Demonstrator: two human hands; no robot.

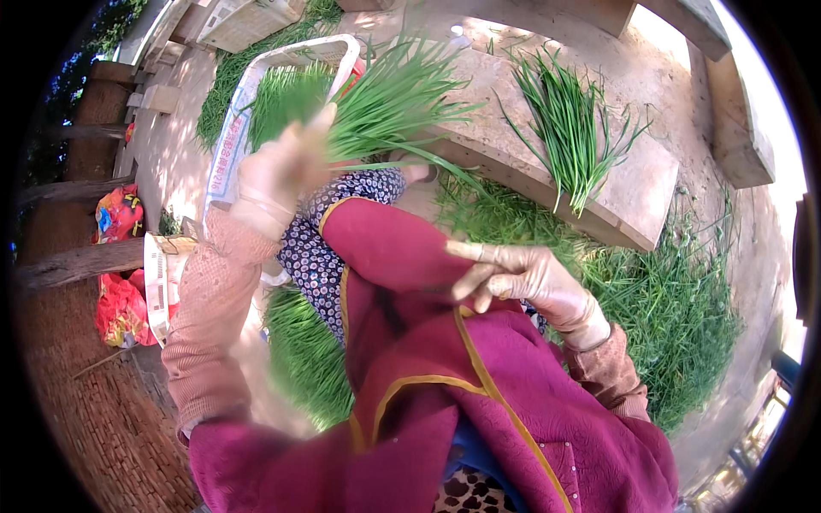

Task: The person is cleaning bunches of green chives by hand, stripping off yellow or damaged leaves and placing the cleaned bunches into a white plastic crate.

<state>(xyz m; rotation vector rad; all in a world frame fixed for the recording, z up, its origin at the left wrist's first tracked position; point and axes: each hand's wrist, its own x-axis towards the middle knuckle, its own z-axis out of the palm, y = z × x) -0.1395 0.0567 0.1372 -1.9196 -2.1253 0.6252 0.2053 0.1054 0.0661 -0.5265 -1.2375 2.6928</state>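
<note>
My left hand, in a pale glove, is raised in front of a white plastic crate and grips a bunch of long green chives. The leaf ends fan out to the right; the hand is blurred. More chives fill the crate behind it. Over my lap, my right hand, gloved too, has its fingers apart and holds nothing. Past it, on a low stone slab, lies another loose bunch of chives, with its narrower end overhanging the near edge.
Loose green trimmings cover the ground on the right. Chives are heaped beside my leg at lower left. Further left are a white basket, red plastic bags, a wooden post and a brick wall.
</note>
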